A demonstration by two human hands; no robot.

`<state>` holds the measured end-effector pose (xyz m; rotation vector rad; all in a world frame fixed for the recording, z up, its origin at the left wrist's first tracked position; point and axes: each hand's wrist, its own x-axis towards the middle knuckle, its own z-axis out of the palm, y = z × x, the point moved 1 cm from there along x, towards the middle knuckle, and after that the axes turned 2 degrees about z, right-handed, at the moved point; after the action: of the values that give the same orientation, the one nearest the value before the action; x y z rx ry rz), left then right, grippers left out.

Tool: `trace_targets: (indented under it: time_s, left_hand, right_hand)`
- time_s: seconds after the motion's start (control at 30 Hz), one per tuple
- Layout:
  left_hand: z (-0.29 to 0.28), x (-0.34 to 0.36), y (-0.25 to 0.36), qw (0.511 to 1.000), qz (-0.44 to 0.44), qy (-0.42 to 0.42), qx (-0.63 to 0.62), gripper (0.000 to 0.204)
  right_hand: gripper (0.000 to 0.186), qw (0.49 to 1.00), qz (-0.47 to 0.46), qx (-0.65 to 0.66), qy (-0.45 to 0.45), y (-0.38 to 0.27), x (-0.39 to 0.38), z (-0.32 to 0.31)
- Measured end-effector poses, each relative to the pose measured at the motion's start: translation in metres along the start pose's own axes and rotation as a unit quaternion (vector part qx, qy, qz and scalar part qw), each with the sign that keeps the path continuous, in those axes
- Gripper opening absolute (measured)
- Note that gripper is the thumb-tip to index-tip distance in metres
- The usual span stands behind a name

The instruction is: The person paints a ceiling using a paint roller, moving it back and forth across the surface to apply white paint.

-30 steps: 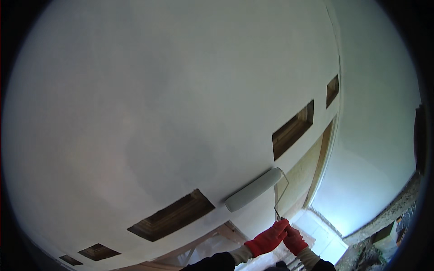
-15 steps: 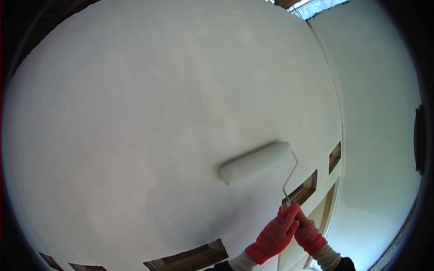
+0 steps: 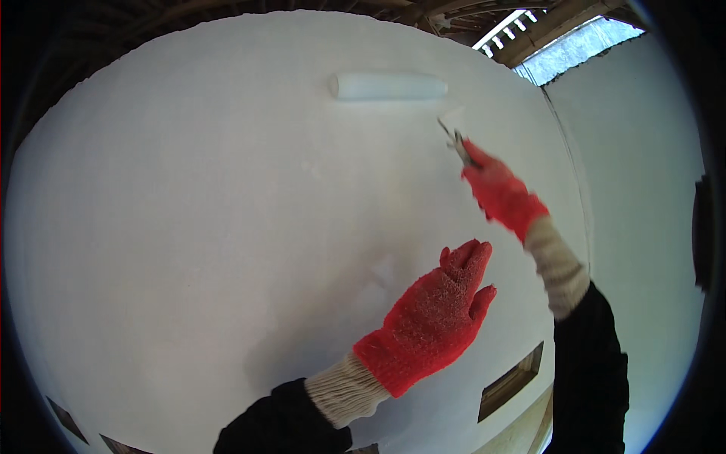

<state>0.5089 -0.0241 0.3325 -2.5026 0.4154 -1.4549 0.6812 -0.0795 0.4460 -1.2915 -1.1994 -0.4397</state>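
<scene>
My right hand point(image 3: 499, 189), in a red glove with a beige cuff, grips the roller's handle. The pale roller sleeve point(image 3: 388, 85) is high up on the white wall point(image 3: 189, 212), and its wire frame is blurred. Below and to the left, my left hand point(image 3: 442, 318), also red-gloved, is raised in front of the wall with nothing in it, its fingers extended and slightly bent, apart from the handle.
An adjoining pale wall point(image 3: 635, 189) stands at the right. Dark timber roof beams point(image 3: 533, 34) show above, beside a bright gap point(image 3: 586, 41). Rectangular openings point(image 3: 508, 382) cut into the wall line the lower part of the view.
The roller has moved up the wall to near its top edge. My left hand has let go of the handle; my right hand has risen with it. The view has tilted upward.
</scene>
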Motion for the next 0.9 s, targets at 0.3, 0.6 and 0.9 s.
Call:
trace_targets:
  time_s: [0.3,0.6,0.9]
  left_hand:
    - [-0.014,-0.003,-0.006,0.978,0.076,-0.011,0.193,0.049]
    - [-0.008,-0.042,0.036,0.97,0.034,-0.011,0.239,0.057]
    - [-0.008,-0.097,0.052,0.973,-0.077,-0.156,0.155,0.054]
  right_hand:
    - [0.037,0.987,-0.15,0.015,-0.049,-0.073,0.232,-0.013]
    - [0.049,0.931,-0.212,-0.232,0.184,-0.114,0.257,0.029]
    - [0.059,0.949,-0.114,0.273,0.11,-0.058,0.116,0.036]
